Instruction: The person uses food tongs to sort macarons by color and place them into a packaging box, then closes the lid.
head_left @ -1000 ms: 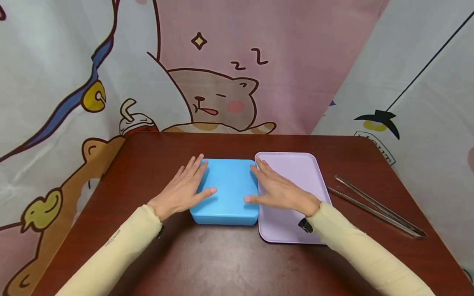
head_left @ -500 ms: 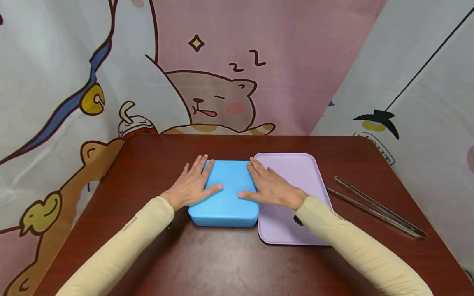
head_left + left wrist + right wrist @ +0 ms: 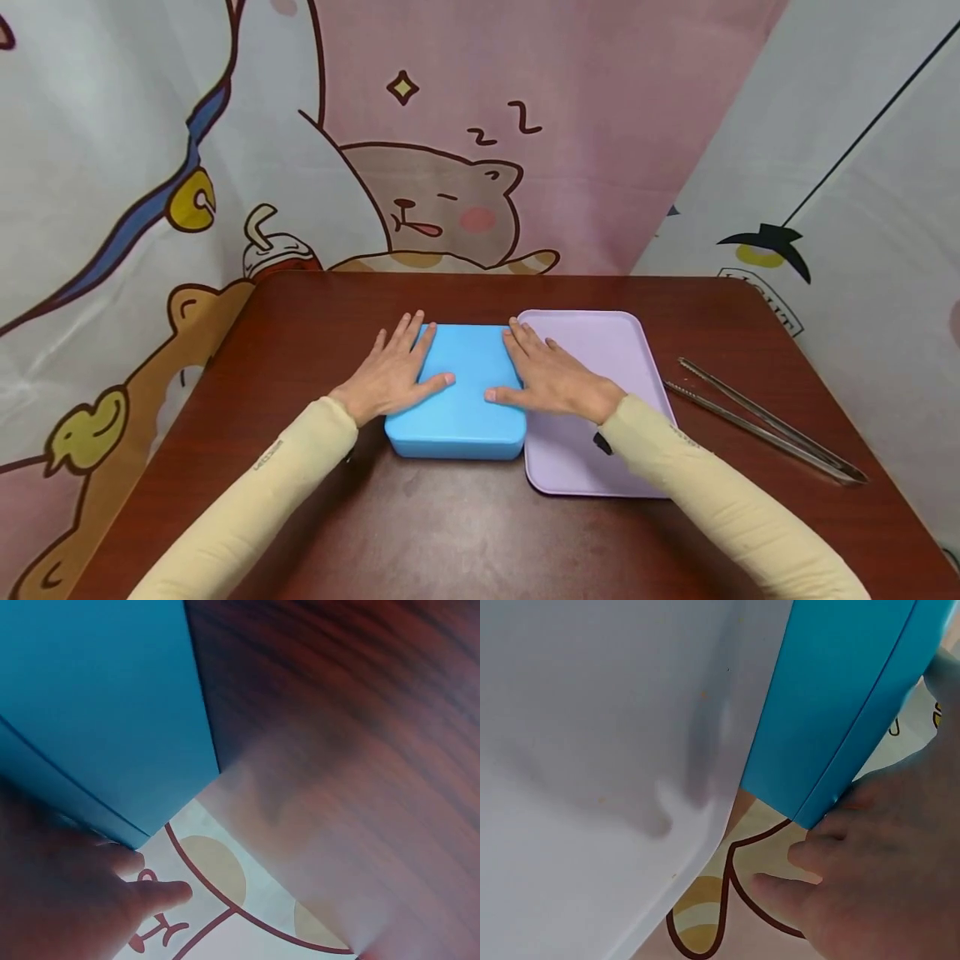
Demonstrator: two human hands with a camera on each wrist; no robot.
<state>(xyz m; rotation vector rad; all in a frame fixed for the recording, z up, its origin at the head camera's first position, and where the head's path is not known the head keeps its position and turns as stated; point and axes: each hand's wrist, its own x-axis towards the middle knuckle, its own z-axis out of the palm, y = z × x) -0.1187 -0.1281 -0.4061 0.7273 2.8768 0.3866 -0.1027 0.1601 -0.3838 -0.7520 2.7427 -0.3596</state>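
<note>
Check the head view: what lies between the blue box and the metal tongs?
The lilac tray, beside the blue box, then bare table before the metal tongs.

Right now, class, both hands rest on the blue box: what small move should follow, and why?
Probably curl the fingers over the lid's edges and lift it. The left hand and right hand lie flat on either side of the closed blue box, thumbs on top, gripping nothing yet. The purple tray beside it is bare, and tongs lie unused to its right.
</note>
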